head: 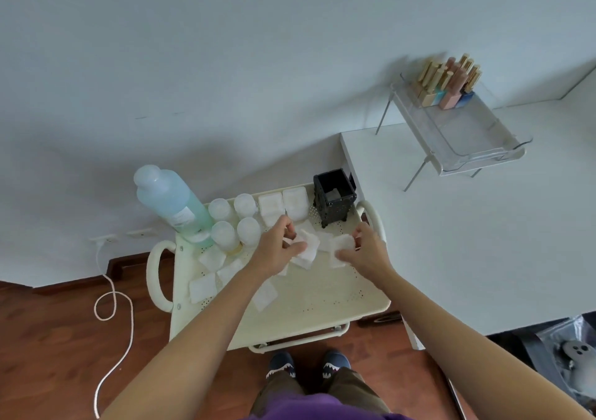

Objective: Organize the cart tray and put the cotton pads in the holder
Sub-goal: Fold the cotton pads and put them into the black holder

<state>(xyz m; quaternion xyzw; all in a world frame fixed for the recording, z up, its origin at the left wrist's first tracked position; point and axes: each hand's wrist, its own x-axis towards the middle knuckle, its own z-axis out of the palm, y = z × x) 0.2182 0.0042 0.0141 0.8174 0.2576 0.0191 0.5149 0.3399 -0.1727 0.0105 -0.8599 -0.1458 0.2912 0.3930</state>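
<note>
White square cotton pads lie scattered on the cream perforated cart tray (pixel 322 293). Several sit at the left (pixel 202 287), one near the middle (pixel 265 294). My left hand (pixel 279 247) pinches a few cotton pads (pixel 308 248) at the tray's centre. My right hand (pixel 364 248) grips another pad (pixel 342 244) beside it. The black square holder (pixel 333 197) stands at the tray's back right corner, just beyond my right hand, with something grey inside.
A big blue-green bottle (pixel 171 203), frosted round jars (pixel 225 232) and two white square jars (pixel 283 205) line the tray's back. A white desk (pixel 451 242) at the right carries a clear rack with lipsticks (pixel 448 84). A white cable (pixel 113 303) lies on the wood floor.
</note>
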